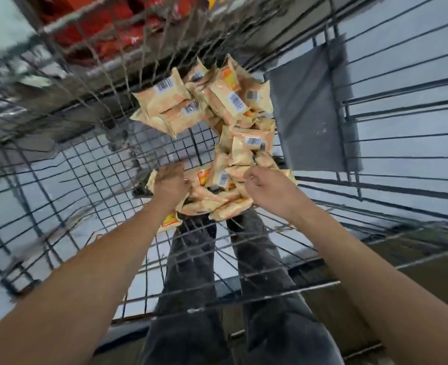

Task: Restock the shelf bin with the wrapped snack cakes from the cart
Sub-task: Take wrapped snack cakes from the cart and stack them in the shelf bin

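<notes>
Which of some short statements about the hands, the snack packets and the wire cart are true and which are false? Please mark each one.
1. Both hands reach into the pile of wrapped snack cakes. True.
2. The left hand holds a red bag. False: it is at the pale orange packets.
3. Some packets show a barcode. True.
4. The right hand rests on the grey panel. False: it is at the packets, apart from the panel.
5. The wire cart is made of solid plastic walls. False: it is metal mesh.
</notes>
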